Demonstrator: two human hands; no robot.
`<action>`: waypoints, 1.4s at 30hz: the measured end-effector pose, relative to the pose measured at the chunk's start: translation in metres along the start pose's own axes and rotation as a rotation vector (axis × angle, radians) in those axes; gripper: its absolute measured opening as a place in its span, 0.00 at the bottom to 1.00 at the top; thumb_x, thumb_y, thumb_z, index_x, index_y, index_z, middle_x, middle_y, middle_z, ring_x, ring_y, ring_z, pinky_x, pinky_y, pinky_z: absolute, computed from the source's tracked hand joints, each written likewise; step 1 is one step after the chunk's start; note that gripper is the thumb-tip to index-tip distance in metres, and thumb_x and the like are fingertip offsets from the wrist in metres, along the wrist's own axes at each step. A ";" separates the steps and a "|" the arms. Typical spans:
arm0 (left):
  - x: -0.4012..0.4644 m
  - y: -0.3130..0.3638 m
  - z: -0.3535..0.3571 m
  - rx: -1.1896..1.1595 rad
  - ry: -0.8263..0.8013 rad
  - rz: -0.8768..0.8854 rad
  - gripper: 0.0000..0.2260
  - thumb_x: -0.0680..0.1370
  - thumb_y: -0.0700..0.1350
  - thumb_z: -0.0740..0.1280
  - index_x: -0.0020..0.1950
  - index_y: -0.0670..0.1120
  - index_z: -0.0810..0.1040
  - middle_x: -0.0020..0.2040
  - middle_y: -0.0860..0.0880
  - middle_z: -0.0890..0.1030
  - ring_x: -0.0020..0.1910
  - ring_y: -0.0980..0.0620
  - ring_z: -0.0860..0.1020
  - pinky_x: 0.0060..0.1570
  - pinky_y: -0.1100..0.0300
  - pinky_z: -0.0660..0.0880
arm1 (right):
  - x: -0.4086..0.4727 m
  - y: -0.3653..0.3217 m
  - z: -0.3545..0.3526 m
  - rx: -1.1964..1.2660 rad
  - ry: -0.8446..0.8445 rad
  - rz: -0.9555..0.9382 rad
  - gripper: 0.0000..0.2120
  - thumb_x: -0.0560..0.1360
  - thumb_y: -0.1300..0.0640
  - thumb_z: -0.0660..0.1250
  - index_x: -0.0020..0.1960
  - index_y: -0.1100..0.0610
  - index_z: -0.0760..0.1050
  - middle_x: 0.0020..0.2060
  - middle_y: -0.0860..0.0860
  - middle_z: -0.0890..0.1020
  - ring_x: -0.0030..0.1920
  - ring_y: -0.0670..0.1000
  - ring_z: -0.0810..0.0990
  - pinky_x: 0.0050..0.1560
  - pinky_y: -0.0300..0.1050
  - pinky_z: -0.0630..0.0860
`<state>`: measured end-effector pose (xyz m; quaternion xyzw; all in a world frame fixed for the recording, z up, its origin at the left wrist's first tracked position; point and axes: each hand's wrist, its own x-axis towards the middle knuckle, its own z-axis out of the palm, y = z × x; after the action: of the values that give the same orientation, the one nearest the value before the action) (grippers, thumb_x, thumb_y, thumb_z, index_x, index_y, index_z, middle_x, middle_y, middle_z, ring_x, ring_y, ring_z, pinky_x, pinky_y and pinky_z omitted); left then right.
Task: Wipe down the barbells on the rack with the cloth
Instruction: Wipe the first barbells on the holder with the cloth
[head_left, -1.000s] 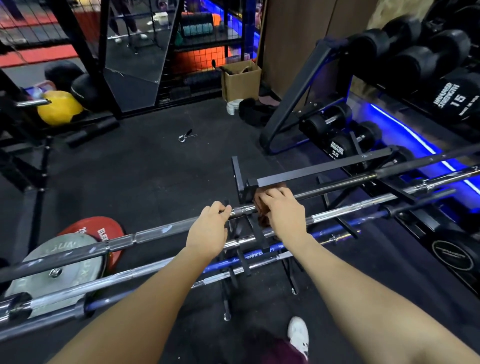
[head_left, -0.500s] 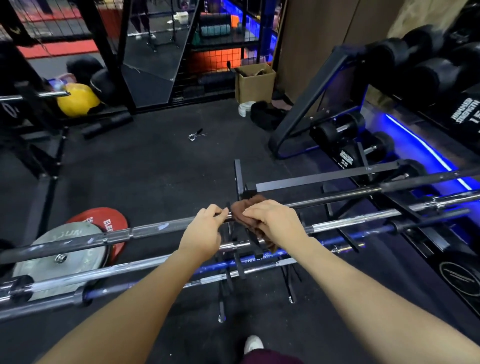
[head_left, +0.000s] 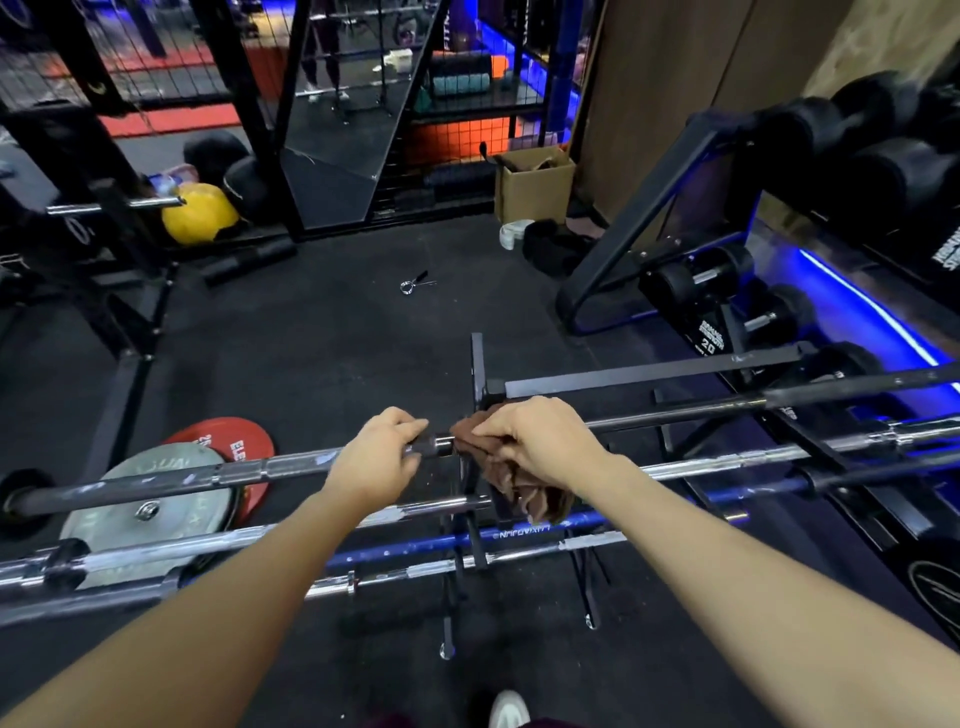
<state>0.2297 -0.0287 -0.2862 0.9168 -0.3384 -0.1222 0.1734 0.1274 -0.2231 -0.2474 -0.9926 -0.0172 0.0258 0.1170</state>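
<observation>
My left hand curls around the long dark steel barbell, the topmost one on the low black metal rack, steadying it. Just beside it, my right hand grips the crumpled brown cloth bunched over the same bar. I should wrap the cloth fully round, squeeze firmly, and slide in long strokes away from my left hand.

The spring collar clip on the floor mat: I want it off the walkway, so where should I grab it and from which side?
Judging from above, take the spring collar clip by its two handles, which stick out to the right of the coil. It lies flat on the mat, so reach straight down and pinch the handles together rather than the round coil.
</observation>
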 end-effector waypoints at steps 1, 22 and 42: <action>0.000 -0.005 -0.002 0.019 0.022 -0.021 0.20 0.78 0.43 0.63 0.71 0.47 0.70 0.65 0.49 0.71 0.64 0.49 0.69 0.63 0.56 0.68 | -0.001 -0.007 -0.001 -0.011 0.052 0.016 0.09 0.75 0.56 0.66 0.53 0.49 0.79 0.54 0.45 0.82 0.54 0.53 0.79 0.52 0.50 0.76; -0.013 -0.049 -0.011 0.201 -0.024 0.030 0.20 0.80 0.44 0.63 0.72 0.54 0.68 0.63 0.55 0.72 0.59 0.52 0.71 0.53 0.57 0.73 | 0.059 -0.064 0.070 -0.060 0.294 0.220 0.16 0.78 0.51 0.54 0.45 0.56 0.78 0.41 0.52 0.81 0.44 0.56 0.79 0.49 0.49 0.72; -0.013 -0.047 -0.016 0.183 0.051 0.055 0.17 0.76 0.42 0.67 0.62 0.58 0.78 0.54 0.55 0.77 0.53 0.52 0.76 0.41 0.60 0.67 | 0.098 -0.063 0.050 0.031 0.015 0.390 0.17 0.83 0.48 0.50 0.59 0.56 0.72 0.53 0.57 0.81 0.53 0.61 0.79 0.46 0.50 0.69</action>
<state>0.2527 0.0169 -0.2895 0.9219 -0.3688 -0.0625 0.1009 0.2203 -0.1467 -0.2859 -0.9754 0.1769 0.0408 0.1250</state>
